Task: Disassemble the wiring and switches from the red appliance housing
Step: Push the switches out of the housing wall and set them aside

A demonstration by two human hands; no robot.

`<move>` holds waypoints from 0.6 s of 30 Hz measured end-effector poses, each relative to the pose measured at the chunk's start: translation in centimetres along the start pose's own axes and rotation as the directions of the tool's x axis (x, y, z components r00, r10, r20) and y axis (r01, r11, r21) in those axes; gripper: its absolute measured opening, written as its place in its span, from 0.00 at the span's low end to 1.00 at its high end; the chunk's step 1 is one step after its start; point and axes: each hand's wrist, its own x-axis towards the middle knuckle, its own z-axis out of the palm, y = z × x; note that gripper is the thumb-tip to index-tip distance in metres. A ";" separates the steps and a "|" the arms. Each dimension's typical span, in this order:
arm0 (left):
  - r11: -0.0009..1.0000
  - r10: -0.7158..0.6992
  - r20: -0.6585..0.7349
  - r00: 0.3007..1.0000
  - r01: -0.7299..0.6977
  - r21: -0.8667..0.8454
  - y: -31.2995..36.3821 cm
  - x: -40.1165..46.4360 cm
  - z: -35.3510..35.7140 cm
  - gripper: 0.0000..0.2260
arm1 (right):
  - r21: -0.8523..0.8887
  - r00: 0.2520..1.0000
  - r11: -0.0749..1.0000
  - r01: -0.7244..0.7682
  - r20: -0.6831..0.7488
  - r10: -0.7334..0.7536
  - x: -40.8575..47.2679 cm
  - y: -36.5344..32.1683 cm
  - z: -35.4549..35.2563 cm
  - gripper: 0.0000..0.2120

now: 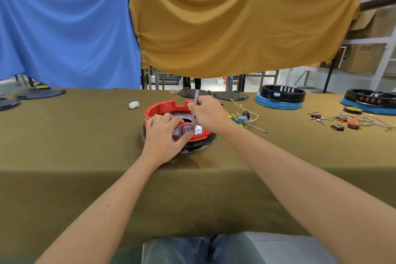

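Note:
The round red appliance housing [162, 106] sits on a black base [201, 143] in the middle of the table. Two grey rocker switches [188, 129] are set in its front wall, beside an open slot [198, 129]. My left hand [165, 135] grips the front wall, fingers curled over the rim and thumb pressing under the switches. My right hand [209, 113] holds a slim grey tool [195, 105] upright, its tip pointing down inside the housing behind the switches.
Removed wires and a grey switch [243, 119] lie just right of the housing. Further right are red switches with wiring [351, 123], a tape roll [352, 110] and two blue-and-black housings [280, 96]. Black discs [40, 93] lie far left, and a white wad [134, 105] sits behind.

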 end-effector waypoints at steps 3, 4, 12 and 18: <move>1.000 -0.003 0.006 1.000 0.003 0.003 0.0 0.0 0.0 0.26 | -0.041 0.998 0.999 -0.028 0.047 0.030 0.5 -0.3 -0.4 0.15; 1.000 -0.003 0.005 1.000 0.003 0.003 0.0 0.0 0.0 0.26 | -0.059 0.998 0.998 -0.036 0.058 0.039 0.7 -0.3 -0.5 0.15; 1.000 -0.004 0.008 1.000 0.004 0.006 0.0 0.0 -0.1 0.27 | -0.054 0.989 0.998 -0.043 0.136 0.050 1.1 -0.8 -1.1 0.17; 1.000 -0.001 0.002 1.000 0.001 0.006 0.1 0.1 -0.1 0.25 | 0.098 0.999 0.995 -0.035 0.006 0.035 0.3 0.3 -0.3 0.14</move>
